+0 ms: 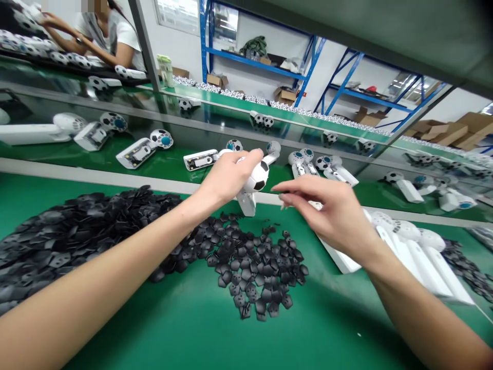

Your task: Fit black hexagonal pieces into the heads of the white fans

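My left hand [231, 174] is closed around a white soccer-ball-headed handheld device [259, 177] with black patches, its white handle pointing down below my fingers. To the right of the ball, a short gap away, my right hand [327, 205] has its thumb and forefinger nearly together. Whatever may be between those fingertips is too small to make out. Below both hands lies a loose spread of black pentagon pieces [262, 272], joined on the left to a larger heap of black pieces [92, 231].
White ball-headed devices [412, 252] lie in a row at right, beside more black pieces [466, 267]. Past the ledge, a green conveyor belt [173, 164] carries devices, some with open handles. A co-worker [111, 41] sits at upper left; blue shelving [262, 61] stands behind.
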`<action>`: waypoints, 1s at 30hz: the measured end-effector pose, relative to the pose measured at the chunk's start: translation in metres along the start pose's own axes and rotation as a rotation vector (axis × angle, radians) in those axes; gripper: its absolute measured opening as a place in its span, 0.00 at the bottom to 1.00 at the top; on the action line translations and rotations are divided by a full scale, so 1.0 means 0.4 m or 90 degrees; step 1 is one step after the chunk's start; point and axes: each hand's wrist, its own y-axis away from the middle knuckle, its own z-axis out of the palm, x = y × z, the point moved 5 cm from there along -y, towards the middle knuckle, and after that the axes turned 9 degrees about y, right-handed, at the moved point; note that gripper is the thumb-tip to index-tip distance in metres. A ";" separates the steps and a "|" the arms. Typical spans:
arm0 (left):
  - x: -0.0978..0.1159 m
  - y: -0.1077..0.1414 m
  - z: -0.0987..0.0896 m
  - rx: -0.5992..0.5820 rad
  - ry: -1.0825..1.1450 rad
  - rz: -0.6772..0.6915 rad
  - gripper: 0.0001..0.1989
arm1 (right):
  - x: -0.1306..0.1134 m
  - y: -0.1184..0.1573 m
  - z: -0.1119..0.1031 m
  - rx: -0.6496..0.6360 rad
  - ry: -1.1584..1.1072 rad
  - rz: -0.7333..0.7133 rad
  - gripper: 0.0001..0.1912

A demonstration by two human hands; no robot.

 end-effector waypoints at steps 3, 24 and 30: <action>0.000 -0.005 -0.024 -0.008 -0.102 -0.054 0.28 | -0.024 0.005 -0.039 0.139 -0.110 -0.017 0.09; 0.007 0.046 -0.025 -0.248 0.014 -0.392 0.37 | -0.052 0.071 -0.083 0.434 0.065 -0.366 0.10; 0.002 0.033 -0.018 -0.167 0.270 -0.420 0.22 | -0.009 0.033 -0.058 0.332 -0.130 -0.115 0.07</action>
